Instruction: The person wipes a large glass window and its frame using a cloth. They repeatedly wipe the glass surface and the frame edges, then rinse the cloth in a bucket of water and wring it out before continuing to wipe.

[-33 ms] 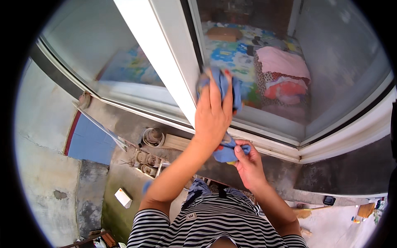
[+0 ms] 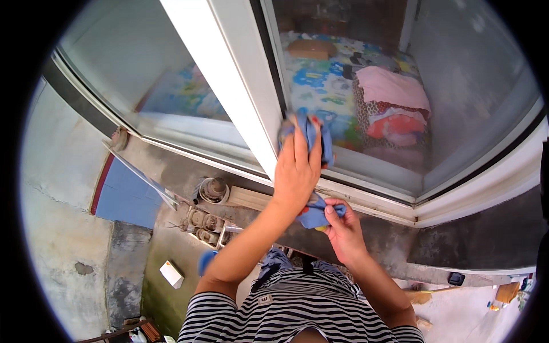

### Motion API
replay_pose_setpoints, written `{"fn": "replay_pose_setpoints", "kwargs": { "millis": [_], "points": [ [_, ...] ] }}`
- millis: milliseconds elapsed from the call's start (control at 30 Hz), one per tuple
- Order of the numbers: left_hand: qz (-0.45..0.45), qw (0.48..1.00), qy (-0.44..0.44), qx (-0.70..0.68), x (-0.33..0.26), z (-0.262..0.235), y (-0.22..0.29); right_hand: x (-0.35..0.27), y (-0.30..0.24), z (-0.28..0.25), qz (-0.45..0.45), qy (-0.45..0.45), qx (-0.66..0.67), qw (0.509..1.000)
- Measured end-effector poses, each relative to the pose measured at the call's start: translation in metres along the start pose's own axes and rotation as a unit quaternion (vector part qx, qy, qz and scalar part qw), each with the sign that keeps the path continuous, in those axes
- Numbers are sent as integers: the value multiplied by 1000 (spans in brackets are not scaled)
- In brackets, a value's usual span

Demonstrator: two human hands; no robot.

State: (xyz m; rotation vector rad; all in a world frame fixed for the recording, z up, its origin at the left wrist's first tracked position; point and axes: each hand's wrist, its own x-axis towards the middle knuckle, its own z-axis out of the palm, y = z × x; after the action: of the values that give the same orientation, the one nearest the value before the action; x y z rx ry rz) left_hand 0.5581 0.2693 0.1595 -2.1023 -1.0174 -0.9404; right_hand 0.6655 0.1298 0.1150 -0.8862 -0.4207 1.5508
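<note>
A blue cloth (image 2: pixel 324 150) with red and yellow patches is bunched against the window glass, beside the white frame upright (image 2: pixel 240 68). My left hand (image 2: pixel 298 166) presses it there, fingers laid along the cloth and its far edge showing past the fingertips. A lower part of the same cloth hangs below the sill. My right hand (image 2: pixel 345 228) pinches that end between thumb and fingers. Between the two hands, part of the cloth is hidden behind my left wrist.
Behind the glass lies a bed with a patterned sheet (image 2: pixel 320 80) and folded pink bedding (image 2: pixel 392 91). A white sill track (image 2: pixel 366 197) runs below the panes. Beneath it stand a round pot (image 2: pixel 214 188) and several small pots (image 2: pixel 205 223). A white box (image 2: pixel 171 274) lies on the ground.
My left hand has slid a little down the glass beside the frame, with the cloth under it. My right hand keeps its pinch on the lower end.
</note>
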Motion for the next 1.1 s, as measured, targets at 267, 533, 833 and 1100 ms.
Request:
{"fn": "replay_pose_setpoints", "kwargs": {
  "millis": [267, 533, 833, 1100],
  "points": [
    [23, 966, -184, -179, -31, -63, -1, -9, 4, 1, 2, -31, 12, 999],
    [68, 924, 233, 297, 175, -166, -76, -5, -60, 118, -134, -250, 159, 946],
    [83, 910, 225, 339, 137, -56, -62, 19, -6, 62, -58, -102, 184, 976],
    [135, 978, -115, -114, -91, 34, 19, 0, 17, -44, -75, 129, 78, 986]
  ]
}}
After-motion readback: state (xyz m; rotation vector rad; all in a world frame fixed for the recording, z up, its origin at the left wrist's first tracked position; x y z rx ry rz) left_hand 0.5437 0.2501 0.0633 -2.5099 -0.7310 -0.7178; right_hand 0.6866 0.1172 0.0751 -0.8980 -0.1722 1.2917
